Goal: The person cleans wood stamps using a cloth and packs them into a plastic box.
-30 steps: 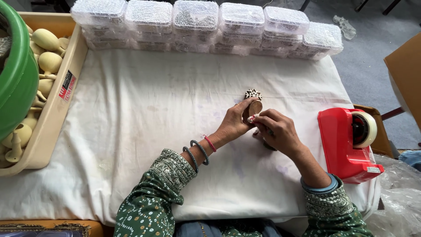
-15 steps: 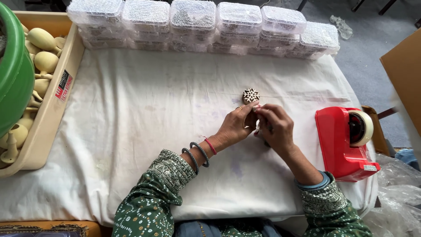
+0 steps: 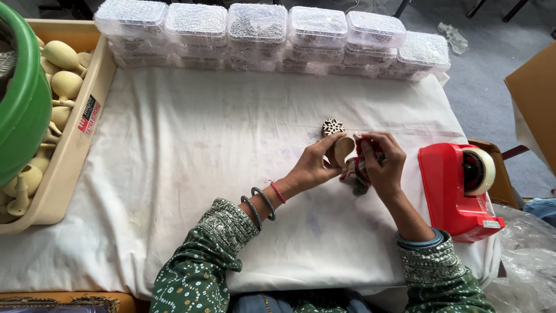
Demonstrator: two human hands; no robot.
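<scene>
- The left hand (image 3: 313,165) is curled, its thumb and fingertips pinching a small wooden stamp (image 3: 341,148) by its rounded tan handle.
- The stamp sits above the middle of the counter (image 3: 191,156), slightly right of centre, tilted so that its carved round face (image 3: 332,126), dark with a pale flower-like pattern, points away from the person.
- The right hand (image 3: 383,164) is closed too, its fingers gripping a piece of red and patterned wrapping (image 3: 360,168) pressed against the stamp's handle.
- The two hands are close together, nearly touching around the stamp; how much of the wrapping already covers the handle cannot be told.
- A white cloth covers the counter, faintly stained in places.
- A red tape dispenser (image 3: 457,188) stands just to the right of the right hand, near the counter's right edge, with a pale roll of tape (image 3: 480,170) mounted on it.
- A row of clear plastic boxes (image 3: 272,29), stacked and holding small dark items, lines the far edge of the counter.
- A beige tray (image 3: 72,148) lies along the left side, filled with pale wooden handles (image 3: 61,69) of rounded shape.
- A green tub (image 3: 20,110) overlaps the tray at the far left.
- Both arms wear green patterned sleeves (image 3: 202,261), and the left wrist carries dark bangles (image 3: 258,204) and a red thread.
</scene>
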